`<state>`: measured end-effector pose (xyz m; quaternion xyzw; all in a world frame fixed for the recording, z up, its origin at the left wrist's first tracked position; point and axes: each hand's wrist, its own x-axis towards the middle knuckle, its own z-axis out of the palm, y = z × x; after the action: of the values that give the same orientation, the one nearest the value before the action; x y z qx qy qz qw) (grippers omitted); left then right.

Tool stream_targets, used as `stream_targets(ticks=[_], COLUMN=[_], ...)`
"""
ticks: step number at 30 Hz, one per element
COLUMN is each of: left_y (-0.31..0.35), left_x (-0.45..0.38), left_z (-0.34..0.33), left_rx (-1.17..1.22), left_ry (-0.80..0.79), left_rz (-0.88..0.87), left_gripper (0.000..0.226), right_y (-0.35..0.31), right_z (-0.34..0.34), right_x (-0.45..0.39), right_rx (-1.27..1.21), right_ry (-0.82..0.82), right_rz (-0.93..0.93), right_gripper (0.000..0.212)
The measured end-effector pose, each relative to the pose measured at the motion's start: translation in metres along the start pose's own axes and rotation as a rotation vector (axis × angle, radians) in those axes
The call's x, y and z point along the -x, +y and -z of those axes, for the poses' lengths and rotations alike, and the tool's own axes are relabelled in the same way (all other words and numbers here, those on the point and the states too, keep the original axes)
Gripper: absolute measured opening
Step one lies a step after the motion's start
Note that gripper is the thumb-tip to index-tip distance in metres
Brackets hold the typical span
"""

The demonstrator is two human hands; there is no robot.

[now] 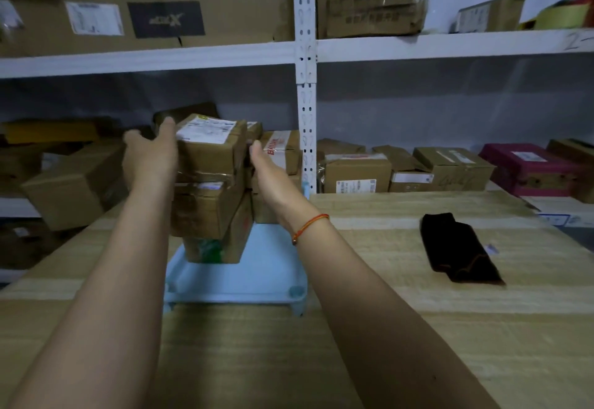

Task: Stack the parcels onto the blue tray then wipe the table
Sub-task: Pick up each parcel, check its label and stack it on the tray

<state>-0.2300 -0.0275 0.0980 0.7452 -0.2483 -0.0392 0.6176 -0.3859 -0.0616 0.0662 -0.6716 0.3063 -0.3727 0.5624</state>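
Left hand: the left hand (151, 157) is up against the left side of the top parcel (210, 148), palm flat to the cardboard, fingers straight and reaching past the far corner. It presses; no curl round the box is visible.
Right hand: the right hand (268, 172) is at the right side of the stack, at the level of the top parcel. Thumb points up; the fingers are hidden behind the boxes, so I cannot tell whether they press flat or hook round an edge. An orange string bracelet (309, 227) sits on that wrist.
Parcels: a stack of brown cardboard parcels (209, 202) stands on the far half of the tray, several high and leaning a little. The top one carries a white shipping label. The bottom one shows a green patch on its near face. More boxes, one with red lettered tape (279, 148), are piled just behind and to the right.
Tray: the light blue tray (257, 273) rests on the bench; its near half is bare, with small feet at the corners.
Bench: the pale wood-grain bench (401, 328) runs across the view.
Cloth: a black cloth (458, 247), folded and rumpled, lies on the bench well to the right of the tray.
Background: white metal shelves (305, 54) behind the bench hold many cardboard boxes, plus a magenta box (527, 167) at the right.
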Motion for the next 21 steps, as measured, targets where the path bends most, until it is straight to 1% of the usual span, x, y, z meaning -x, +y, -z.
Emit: stream_targets(ticks=[1, 3, 5, 8, 10, 12, 14, 16, 18, 21], left_y=[-0.001, -0.002, -0.003, -0.002, 0.003, 0.008, 0.009, 0.004, -0.009, -0.034], left_x=[-0.002, 0.0, 0.004, 0.015, 0.026, 0.045, 0.068, 0.093, 0.114, 0.132], left_z=[0.0, 0.0, 0.0, -0.001, -0.003, -0.01, -0.021, -0.032, -0.042, -0.049], left_rx=[0.008, 0.035, 0.034, 0.062, 0.097, 0.114, 0.13, 0.144, 0.116, 0.061], left_ry=[-0.056, -0.101, -0.068, -0.006, 0.0, -0.01, -0.054, -0.153, -0.231, -0.272], left_rz=[-0.001, -0.024, -0.091, -0.182, -0.233, -0.285, -0.338, -0.324, -0.255, -0.122], left_gripper=[0.065, 0.054, 0.046, 0.031, 0.026, 0.026, 0.027, 0.03, 0.034, 0.036], right_y=[-0.001, 0.002, 0.005, 0.007, 0.009, 0.012, 0.017, 0.024, 0.036, 0.061], right_z=[-0.005, -0.01, -0.011, -0.005, 0.002, 0.012, 0.026, 0.038, 0.048, 0.051], right_x=[-0.004, -0.011, -0.013, -0.011, -0.006, 0.004, 0.018, 0.036, 0.052, 0.063], right_rx=[0.017, 0.03, -0.018, -0.122, -0.192, -0.261, -0.235, -0.162, -0.08, 0.024], right_ry=[-0.006, -0.008, 0.001, 0.054, 0.188, 0.413, 0.647, 0.821, 0.897, 0.88], right_rz=[-0.011, -0.043, -0.025, 0.102, 0.175, 0.201, 0.167, 0.108, 0.054, -0.039], right_gripper=[0.062, 0.065, 0.065, 0.06, 0.056, 0.05, 0.044, 0.044, 0.044, 0.047])
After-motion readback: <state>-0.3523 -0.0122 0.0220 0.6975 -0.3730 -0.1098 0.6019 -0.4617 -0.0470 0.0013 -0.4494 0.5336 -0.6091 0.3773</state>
